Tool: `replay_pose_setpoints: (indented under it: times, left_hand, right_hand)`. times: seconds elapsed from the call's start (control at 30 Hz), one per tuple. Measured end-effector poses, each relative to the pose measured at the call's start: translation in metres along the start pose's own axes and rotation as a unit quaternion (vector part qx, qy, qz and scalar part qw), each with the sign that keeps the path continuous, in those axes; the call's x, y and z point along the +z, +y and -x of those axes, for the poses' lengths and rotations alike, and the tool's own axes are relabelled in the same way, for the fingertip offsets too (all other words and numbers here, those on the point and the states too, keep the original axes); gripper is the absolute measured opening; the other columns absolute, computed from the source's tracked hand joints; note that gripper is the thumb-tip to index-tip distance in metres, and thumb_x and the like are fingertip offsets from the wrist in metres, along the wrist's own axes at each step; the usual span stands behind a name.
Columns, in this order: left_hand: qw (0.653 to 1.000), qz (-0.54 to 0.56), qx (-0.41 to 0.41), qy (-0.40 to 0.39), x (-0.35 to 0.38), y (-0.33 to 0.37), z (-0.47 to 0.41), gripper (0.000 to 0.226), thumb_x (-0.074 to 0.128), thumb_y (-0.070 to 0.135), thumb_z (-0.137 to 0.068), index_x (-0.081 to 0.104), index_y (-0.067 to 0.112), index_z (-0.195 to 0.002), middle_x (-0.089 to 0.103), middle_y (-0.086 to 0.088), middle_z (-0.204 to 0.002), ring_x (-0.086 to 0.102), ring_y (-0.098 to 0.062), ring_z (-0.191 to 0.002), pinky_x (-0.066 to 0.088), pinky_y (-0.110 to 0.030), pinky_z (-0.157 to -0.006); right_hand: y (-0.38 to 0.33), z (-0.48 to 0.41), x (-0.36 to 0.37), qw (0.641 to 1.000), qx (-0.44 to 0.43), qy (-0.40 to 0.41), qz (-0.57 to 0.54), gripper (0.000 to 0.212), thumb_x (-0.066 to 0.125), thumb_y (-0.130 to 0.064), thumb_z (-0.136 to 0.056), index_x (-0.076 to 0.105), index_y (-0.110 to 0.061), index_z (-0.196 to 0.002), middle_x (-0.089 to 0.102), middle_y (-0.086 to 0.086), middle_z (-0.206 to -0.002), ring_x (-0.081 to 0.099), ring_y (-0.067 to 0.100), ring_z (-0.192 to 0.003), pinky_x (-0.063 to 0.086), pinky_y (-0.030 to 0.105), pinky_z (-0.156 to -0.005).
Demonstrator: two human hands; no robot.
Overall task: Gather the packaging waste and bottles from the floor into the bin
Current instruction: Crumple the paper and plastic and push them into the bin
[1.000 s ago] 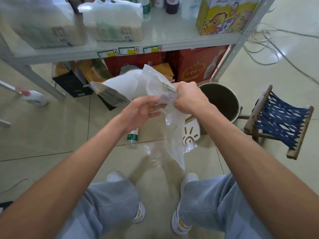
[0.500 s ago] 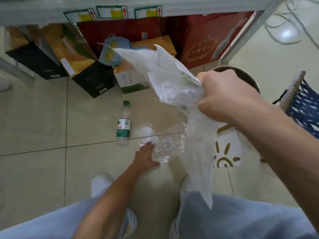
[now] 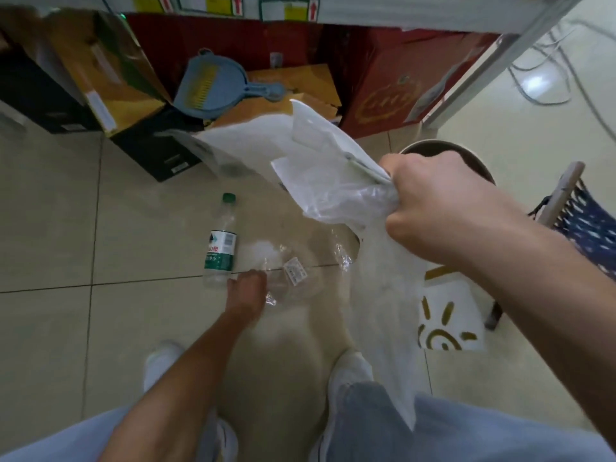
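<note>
My right hand [image 3: 433,208] is shut on a bunch of white and clear plastic packaging [image 3: 320,175] that hangs down past my right knee. Behind that hand stands the round bin [image 3: 416,150], mostly hidden by it. My left hand [image 3: 245,295] is down at the floor, its fingers on a crumpled clear plastic wrapper [image 3: 293,278] with a small white label. Just left of that hand lies a clear water bottle [image 3: 220,248] with a green cap and green label, flat on the tiles.
Cardboard boxes [image 3: 110,78] and a blue dustpan [image 3: 213,85] crowd the floor under the metal shelf. A white sheet with a yellow sun drawing [image 3: 446,318] lies by the bin. A folding stool with blue webbing [image 3: 580,218] stands at the right. Cables [image 3: 546,78] trail beyond the shelf leg.
My left hand let go of the bunch and dropped to the floor wrapper beside the bottle. My right hand kept the packaging. The camera tilted down and closer to the floor.
</note>
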State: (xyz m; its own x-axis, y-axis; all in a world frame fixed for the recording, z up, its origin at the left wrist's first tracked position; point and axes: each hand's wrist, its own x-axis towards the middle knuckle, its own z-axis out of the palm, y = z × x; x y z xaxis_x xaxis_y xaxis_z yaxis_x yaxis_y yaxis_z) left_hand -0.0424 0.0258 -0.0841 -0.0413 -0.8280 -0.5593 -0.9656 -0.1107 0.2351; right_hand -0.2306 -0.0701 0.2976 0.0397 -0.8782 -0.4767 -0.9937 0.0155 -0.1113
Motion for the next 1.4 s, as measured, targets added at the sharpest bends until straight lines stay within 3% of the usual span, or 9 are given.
replay_pose_setpoints:
  times: [0.1,0.2,0.37,0.53,0.8,1.03,1.2,1.3,1.4]
  left_hand:
    - [0.987,0.137,0.040,-0.072,-0.054,-0.004,0.015,0.012,0.060,0.006,-0.092,0.070,0.000,-0.093,0.068,-0.016,-0.096,0.067,-0.037,-0.099,0.048,-0.035,-0.080]
    - [0.982,0.101,0.077,-0.139,-0.133,-0.001,0.036,0.003,0.064,0.008,-0.087,0.063,0.009,-0.084,0.061,-0.008,-0.091,0.064,-0.032,-0.093,0.045,-0.031,-0.074]
    - [0.987,0.110,0.053,-0.107,-0.258,0.026,0.086,0.009,0.065,0.010,-0.083,0.057,0.014,-0.081,0.059,-0.006,-0.081,0.053,-0.020,-0.072,0.044,-0.033,-0.064]
    - [0.940,0.332,0.083,-0.011,-0.304,0.057,0.169,0.013,0.066,0.000,-0.081,0.066,0.012,-0.078,0.066,-0.003,-0.079,0.068,-0.004,-0.067,0.050,-0.010,-0.051]
    - [0.832,0.514,0.187,0.089,-0.298,0.134,0.222,0.045,0.071,-0.009,-0.075,0.073,0.030,-0.097,0.076,0.004,-0.093,0.074,-0.011,-0.091,0.062,-0.030,-0.084]
    - [0.725,0.653,0.202,-0.084,-0.300,0.123,0.238,0.058,0.048,-0.015,-0.073,0.058,-0.005,-0.129,0.066,-0.028,-0.121,0.065,-0.034,-0.113,0.054,-0.047,-0.101]
    - [0.860,0.477,0.172,-0.059,-0.304,0.116,0.246,0.027,0.064,0.022,-0.080,0.081,0.027,-0.100,0.079,0.002,-0.100,0.072,-0.010,-0.093,0.054,-0.037,-0.085]
    - [0.907,0.378,0.183,-0.001,-0.306,0.118,0.249,0.037,0.065,0.029,-0.085,0.071,0.034,-0.121,0.073,0.006,-0.116,0.067,-0.015,-0.108,0.055,-0.036,-0.094]
    - [0.919,0.309,0.239,0.049,-0.312,0.122,0.255,0.049,0.061,0.025,-0.087,0.057,0.040,-0.134,0.067,0.010,-0.123,0.065,-0.008,-0.103,0.056,-0.025,-0.083]
  right_hand:
    - [0.001,0.003,-0.003,1.000,-0.006,0.006,-0.021,0.022,0.061,-0.011,-0.091,0.057,-0.022,-0.109,0.057,0.001,-0.084,0.054,0.014,-0.064,0.037,0.026,-0.045]
    - [0.003,0.005,-0.009,0.999,-0.019,0.015,-0.044,0.032,0.060,-0.011,-0.090,0.058,-0.025,-0.119,0.063,0.006,-0.093,0.061,0.023,-0.071,0.045,0.031,-0.049]
    - [0.002,0.027,-0.022,0.995,-0.042,0.031,-0.087,0.046,0.056,-0.019,-0.093,0.050,-0.037,-0.135,0.064,0.007,-0.100,0.061,0.031,-0.082,0.048,0.039,-0.064]
    - [0.007,0.071,-0.036,0.978,-0.088,0.019,-0.190,0.055,0.050,-0.025,-0.093,0.046,-0.045,-0.145,0.070,0.007,-0.122,0.065,0.031,-0.103,0.055,0.041,-0.086]
    - [-0.010,0.116,-0.021,0.943,-0.161,-0.022,-0.292,0.056,0.052,-0.010,-0.094,0.055,-0.042,-0.139,0.069,-0.004,-0.127,0.063,0.024,-0.117,0.050,0.049,-0.102]
    - [-0.001,0.122,-0.011,0.877,-0.136,-0.057,-0.457,0.068,0.066,0.013,-0.079,0.060,-0.015,-0.141,0.067,0.014,-0.133,0.063,0.032,-0.122,0.048,0.052,-0.106]
    - [-0.006,0.113,-0.002,0.905,-0.076,0.023,-0.418,0.018,0.073,0.001,-0.068,0.080,-0.005,-0.083,0.075,0.025,-0.090,0.071,0.040,-0.089,0.055,0.060,-0.083]
    - [-0.010,0.103,-0.004,0.902,-0.060,0.043,-0.425,0.010,0.077,-0.005,-0.069,0.079,-0.007,-0.078,0.076,0.022,-0.088,0.072,0.041,-0.089,0.059,0.052,-0.076]
    - [-0.010,0.094,-0.007,0.895,-0.048,0.079,-0.437,0.008,0.074,-0.009,-0.071,0.080,-0.012,-0.076,0.074,0.009,-0.078,0.067,0.024,-0.075,0.055,0.039,-0.066]
